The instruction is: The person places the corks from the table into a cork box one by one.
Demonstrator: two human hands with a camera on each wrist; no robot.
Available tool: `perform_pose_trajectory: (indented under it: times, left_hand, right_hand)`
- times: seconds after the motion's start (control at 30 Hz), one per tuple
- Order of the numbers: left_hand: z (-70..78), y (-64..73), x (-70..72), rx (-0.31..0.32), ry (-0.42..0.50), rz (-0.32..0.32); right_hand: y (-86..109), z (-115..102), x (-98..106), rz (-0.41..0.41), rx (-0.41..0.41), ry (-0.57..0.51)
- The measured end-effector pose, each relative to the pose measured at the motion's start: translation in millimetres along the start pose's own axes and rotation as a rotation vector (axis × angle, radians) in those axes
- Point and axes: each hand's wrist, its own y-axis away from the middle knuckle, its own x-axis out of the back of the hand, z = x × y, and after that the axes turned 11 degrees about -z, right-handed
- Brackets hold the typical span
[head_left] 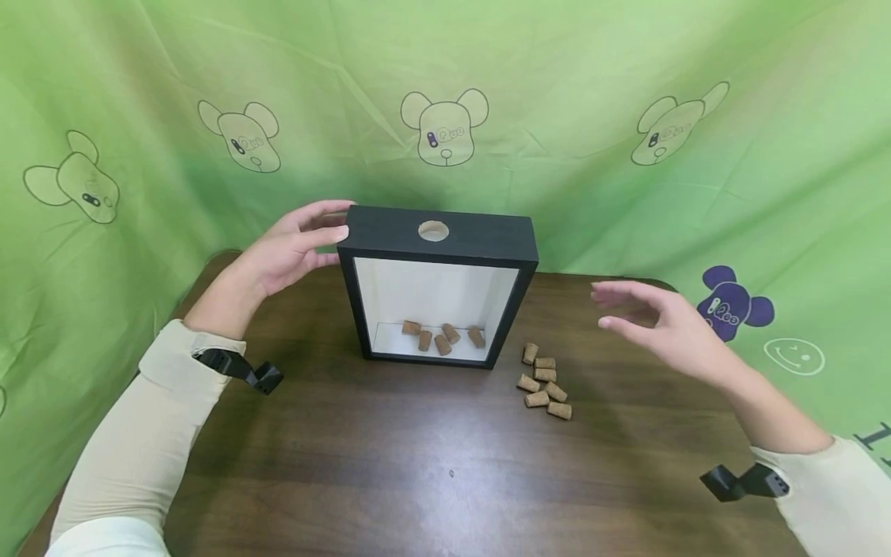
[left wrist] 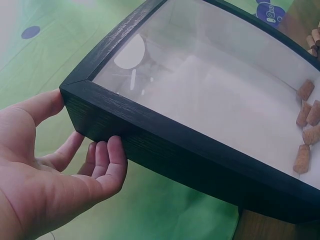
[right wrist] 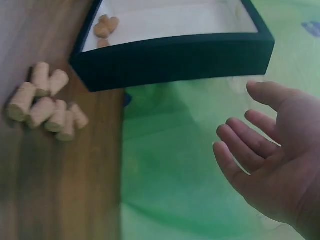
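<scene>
Cork stoppers (head_left: 545, 375): five inside one black box (head_left: 483, 237), seven beside.

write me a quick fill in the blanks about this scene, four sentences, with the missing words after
Of the left grip and the right grip, only the ____ one touches the black box.
Exactly ____ corks lie inside the box.
Outside it, the loose corks on the table number ____.
The main colour of the cloth behind the box is ____.

Missing words: left; five; seven; green.
</scene>
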Motion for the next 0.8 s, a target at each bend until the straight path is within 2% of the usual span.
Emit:
perform_pose_trajectory:
  times: [0.2,0.43,0.8]
  left_hand:
    - [-0.6,0.1,1.5,-0.007,0.009,0.0]
    - [0.0,0.9,1.0,-0.01,0.006,-0.002]
    - [-1.4,-0.2,0.2,-0.015,0.013,-0.001]
  right_hand:
    - [14.1,24,-18,-0.002,0.036,-0.108]
    - [28.0,50,-39,-0.019,-0.002,-0.172]
    - [48.8,79,-74,-0.13,-0.079,-0.211]
